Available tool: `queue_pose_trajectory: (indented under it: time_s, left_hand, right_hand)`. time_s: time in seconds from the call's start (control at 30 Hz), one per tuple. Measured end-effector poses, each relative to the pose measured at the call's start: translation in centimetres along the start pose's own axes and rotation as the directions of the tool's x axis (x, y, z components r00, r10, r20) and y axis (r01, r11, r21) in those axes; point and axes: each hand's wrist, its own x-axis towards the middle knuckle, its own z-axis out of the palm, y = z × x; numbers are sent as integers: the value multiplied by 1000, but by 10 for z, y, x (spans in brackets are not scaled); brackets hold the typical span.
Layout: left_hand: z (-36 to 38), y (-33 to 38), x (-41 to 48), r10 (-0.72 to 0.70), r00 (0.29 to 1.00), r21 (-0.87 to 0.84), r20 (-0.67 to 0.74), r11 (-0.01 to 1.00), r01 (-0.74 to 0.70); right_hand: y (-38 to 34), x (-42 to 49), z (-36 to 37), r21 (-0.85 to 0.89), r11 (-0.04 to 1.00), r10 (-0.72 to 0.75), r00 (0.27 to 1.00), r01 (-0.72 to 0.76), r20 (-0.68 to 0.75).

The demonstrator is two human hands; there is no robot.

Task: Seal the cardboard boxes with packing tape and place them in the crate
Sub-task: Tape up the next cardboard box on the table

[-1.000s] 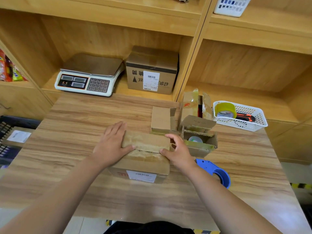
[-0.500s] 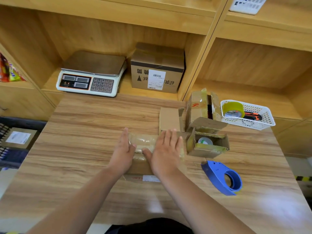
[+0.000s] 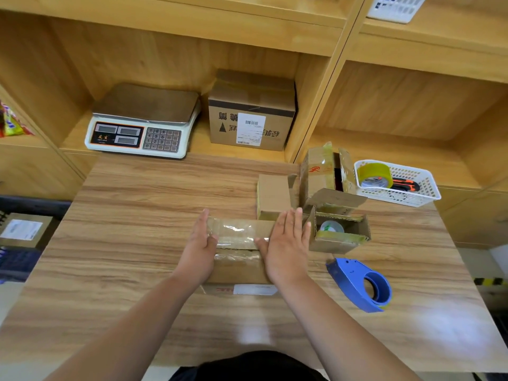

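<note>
Taped box (image 3: pixel 238 235) between left hand (image 3: pixel 199 250) and right hand (image 3: pixel 286 250), both flat-fingered; unsealed box (image 3: pixel 339 242), tape dispenser (image 3: pixel 353 279) rightward.

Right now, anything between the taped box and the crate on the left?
Nothing visible. Box under left hand and right hand; open boxes and tape dispenser sit on its right, away from the crate.

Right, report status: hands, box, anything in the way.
Left hand and right hand open flat on the box ends. Box on table, clear tape across its top. Open box close beside right hand; tape dispenser set aside.
</note>
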Motion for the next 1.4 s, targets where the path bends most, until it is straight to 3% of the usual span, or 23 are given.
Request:
queue_pose_trajectory:
  time_s: [0.17, 0.33, 0.4, 0.5, 0.6, 0.67, 0.9, 1.03, 1.4]
  left_hand:
    - [0, 1, -2, 4, 1000, -2, -3, 1000, -4]
    - [0, 7, -7, -11, 1000, -58, -2, 998, 10]
    - [-1, 9, -9, -27, 1000, -84, -6, 996, 27]
    - [-3, 11, -11, -31, 999, -106, -34, 994, 27]
    - [-4, 12, -12, -51, 997, -237, -51, 971, 37]
    - [-6, 12, -14, -76, 996, -294, -50, 954, 58]
    - [-5, 1, -23, -168, 986, -112, 19, 979, 169]
    - [-3, 3, -23, -153, 988, -74, 2, 985, 153]
    - [-2, -3, -21, -127, 992, 20, -19, 992, 127]
  right_hand:
    - [28, -6, 0, 80, 991, 104, 994, -108, 43]
    - [37, -16, -3, 405, 897, 147, 983, -178, 107]
    - [33, -21, -5, 340, 937, 91, 995, -77, -27]
    - [15, -32, -6, 166, 961, -187, 963, 219, -193]
    - [-10, -41, -2, 159, 892, -411, 905, 424, -106]
    - [-23, -44, 2, 132, 862, -487, 872, 489, -53]
    - [-34, -44, 8, -17, 835, -549, 834, 550, 52]
    - [-34, -45, 10, -89, 826, -552, 831, 557, 73]
    - [-5, -56, -2, -154, 886, -441, 898, 438, 17]
